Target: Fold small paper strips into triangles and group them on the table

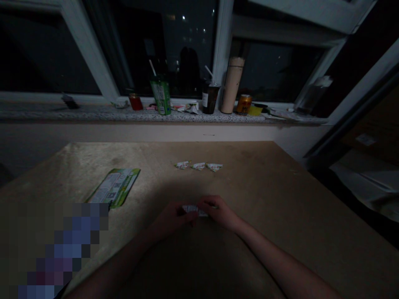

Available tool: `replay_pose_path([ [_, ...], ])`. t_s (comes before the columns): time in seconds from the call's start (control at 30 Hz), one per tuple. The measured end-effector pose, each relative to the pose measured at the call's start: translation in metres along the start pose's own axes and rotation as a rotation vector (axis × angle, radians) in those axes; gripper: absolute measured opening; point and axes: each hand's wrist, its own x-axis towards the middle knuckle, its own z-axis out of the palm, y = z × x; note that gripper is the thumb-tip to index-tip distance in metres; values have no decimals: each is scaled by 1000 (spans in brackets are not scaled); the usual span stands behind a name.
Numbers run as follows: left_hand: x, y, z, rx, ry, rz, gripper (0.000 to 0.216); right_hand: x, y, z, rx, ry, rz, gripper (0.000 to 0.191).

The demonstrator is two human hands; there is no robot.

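Near the middle of the table, my left hand [176, 215] and my right hand [216, 209] are both closed on a small printed packet [190, 209]. The fingers of each hand pinch it from opposite sides, covering its ends; its whitish face with dark print shows between them. Beyond the hands lie three small folded pieces of white and green wrapper, in a row: a left one [182, 165], a middle one [198, 166] and a right one [215, 167]. To the left, a larger green printed pouch [116, 187] lies flat on the table.
The brown table [264, 187] reaches to the wall under a window. Along the stone sill [187, 118] stand a green cup with a straw [161, 97], a dark cup with a straw [210, 99], a tall beige flask [232, 85] and an orange can [244, 104]. A pixelated patch hides the lower left.
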Motion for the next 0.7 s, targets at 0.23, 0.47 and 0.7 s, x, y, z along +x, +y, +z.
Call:
replay_pose_path([
  [0.23,0,2,0,33,-36,75,35,-1,1,3,-108,4,-11,37],
  [0.47,-1,6,0,67,-14,28,37,-1,-3,6,-159,62,-23,34],
  [0.7,4,1,0,28,150,-32,31,3,7,1,126,135,47,43],
])
